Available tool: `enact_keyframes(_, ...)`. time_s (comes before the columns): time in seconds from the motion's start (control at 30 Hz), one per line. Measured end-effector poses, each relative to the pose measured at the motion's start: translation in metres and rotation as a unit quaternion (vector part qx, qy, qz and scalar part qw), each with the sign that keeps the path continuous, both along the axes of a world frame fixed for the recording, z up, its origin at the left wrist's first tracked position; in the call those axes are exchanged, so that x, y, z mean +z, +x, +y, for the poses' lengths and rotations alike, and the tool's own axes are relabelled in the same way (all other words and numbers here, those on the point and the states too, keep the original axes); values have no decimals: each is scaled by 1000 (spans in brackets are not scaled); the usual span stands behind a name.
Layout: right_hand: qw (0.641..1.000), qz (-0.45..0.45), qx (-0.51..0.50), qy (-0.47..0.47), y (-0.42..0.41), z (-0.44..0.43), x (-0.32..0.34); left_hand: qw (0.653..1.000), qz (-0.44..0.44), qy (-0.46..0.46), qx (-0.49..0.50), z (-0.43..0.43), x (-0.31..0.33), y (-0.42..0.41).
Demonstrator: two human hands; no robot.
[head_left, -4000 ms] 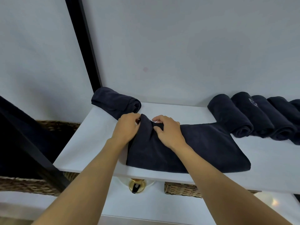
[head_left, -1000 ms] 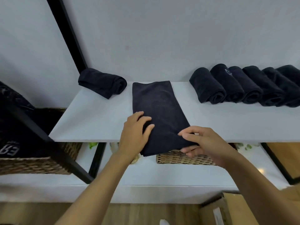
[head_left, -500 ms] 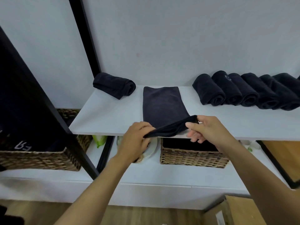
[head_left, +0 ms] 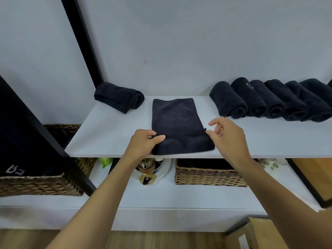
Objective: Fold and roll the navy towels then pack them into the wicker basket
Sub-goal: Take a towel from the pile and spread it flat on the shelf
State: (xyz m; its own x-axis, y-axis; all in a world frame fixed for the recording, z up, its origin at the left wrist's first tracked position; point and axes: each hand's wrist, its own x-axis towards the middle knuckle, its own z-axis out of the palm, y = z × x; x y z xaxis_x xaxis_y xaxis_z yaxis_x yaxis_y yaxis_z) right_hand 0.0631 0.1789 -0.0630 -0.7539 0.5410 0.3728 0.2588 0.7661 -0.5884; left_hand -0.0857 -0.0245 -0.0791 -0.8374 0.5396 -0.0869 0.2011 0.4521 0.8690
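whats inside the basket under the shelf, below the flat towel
Only something dark shows above the basket rim; the shelf edge covers the rest, so its contents can't be told.

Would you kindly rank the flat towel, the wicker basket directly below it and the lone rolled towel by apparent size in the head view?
Largest: flat towel.
Next: wicker basket, though the shelf hides its top and it sits farther from the camera, so unsure.
Smallest: lone rolled towel.

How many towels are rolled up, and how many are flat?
rolled towels: 7
flat towel: 1
Total: 8 towels
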Motion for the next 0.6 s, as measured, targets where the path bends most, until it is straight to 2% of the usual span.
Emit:
enact_keyframes(0.03,994,54,60,81,2,-6,-2,1000,-1,-16,9,2,0,-1)
enact_keyframes(0.07,976,59,134,162,3,-8,-6,999,3,-29,17,4,0,-2)
enact_keyframes(0.13,932,-7,236,274,0,-7,-18,999,15,-37,34,7,0,-2)
enact_keyframes(0.23,912,-112,254,302,-11,0,-22,996,45,-49,62,10,3,1)
enact_keyframes(0.3,911,-143,255,289,-17,-1,-16,981,163,-78,65,8,2,6)
enact_keyframes(0.37,912,-171,255,271,-22,-1,-9,920,383,-81,3,1,-1,10)
enact_keyframes(0.4,913,-183,258,256,-25,0,-6,881,461,-100,-49,-3,-4,12)
enact_keyframes(0.43,917,-193,260,234,-29,0,-1,850,501,-132,-97,-6,-7,13)
enact_keyframes(0.47,919,-208,263,207,-33,1,2,836,507,-167,-132,-8,-9,13)
enact_keyframes(0.5,919,-228,267,176,-38,2,6,838,493,-186,-143,-8,-9,11)
enact_keyframes(0.6,916,-276,274,100,-54,10,13,913,345,-155,-152,1,4,-3)
